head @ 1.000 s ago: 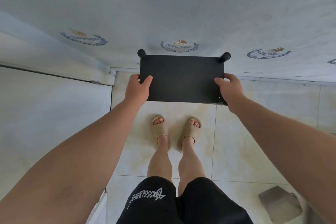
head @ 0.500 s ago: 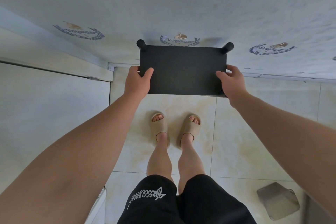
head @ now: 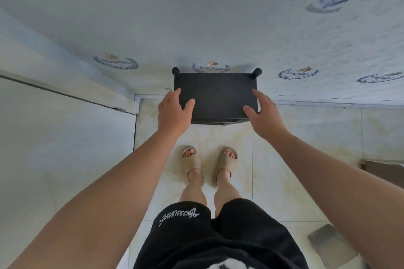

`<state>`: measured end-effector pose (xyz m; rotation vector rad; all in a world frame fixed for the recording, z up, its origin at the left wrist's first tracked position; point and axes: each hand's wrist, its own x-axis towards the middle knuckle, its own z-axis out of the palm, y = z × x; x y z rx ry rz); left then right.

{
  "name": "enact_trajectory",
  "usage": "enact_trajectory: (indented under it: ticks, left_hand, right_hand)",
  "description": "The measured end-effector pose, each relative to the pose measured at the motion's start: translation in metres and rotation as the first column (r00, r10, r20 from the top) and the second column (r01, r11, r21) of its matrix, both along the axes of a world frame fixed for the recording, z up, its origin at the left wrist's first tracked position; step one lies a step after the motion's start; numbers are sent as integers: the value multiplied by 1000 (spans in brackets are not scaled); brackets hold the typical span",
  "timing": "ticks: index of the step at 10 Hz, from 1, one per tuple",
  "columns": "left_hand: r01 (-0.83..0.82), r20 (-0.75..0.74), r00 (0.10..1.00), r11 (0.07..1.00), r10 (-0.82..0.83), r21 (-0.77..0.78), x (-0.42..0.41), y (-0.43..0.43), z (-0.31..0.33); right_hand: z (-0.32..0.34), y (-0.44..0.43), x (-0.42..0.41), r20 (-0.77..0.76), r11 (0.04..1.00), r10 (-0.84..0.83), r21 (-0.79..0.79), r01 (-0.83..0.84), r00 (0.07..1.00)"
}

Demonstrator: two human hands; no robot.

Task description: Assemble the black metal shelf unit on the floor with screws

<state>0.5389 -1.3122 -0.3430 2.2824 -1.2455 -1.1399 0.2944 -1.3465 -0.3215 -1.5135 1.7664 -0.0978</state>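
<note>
Black metal shelf unit [head: 215, 94] stands upright on the tiled floor [head: 306, 137], its back against the wall [head: 196, 17], seen from straight above so that its flat dark top faces the camera.

At the far left is a pale smooth panel [head: 54, 137] with a raised rail along its upper edge. Next comes the person's left arm, reaching forward. The left hand [head: 172, 113] is at the unit's front left corner. Its fingers are loose and slightly spread, and the thumb lies over the top panel. It is not wrapped round anything.

Two round black post caps [head: 175, 70] [head: 256, 71] rise at the unit's back corners. The wall behind them is printed with blue wreath and anchor emblems. Below the unit, the person's feet in beige slippers [head: 191, 161] stand on the tiles, and black shorts [head: 218, 236] fill the lower middle.

The right hand [head: 265, 116] is at the unit's front right corner, fingers straight and spread, thumb over the top. It grips nothing, and whether either palm actually touches the metal cannot be told.

At the far right edge sits part of a brown box [head: 384, 172]. A grey blocky object [head: 330, 244] lies on the floor below it.
</note>
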Motion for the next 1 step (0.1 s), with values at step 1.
enact_trajectory:
  ticks: [1]
  left_hand:
    - [155, 43, 987, 987, -153, -45, -4, 18, 27]
  right_hand:
    - [29, 21, 3, -125, 971, 202, -105, -216, 971]
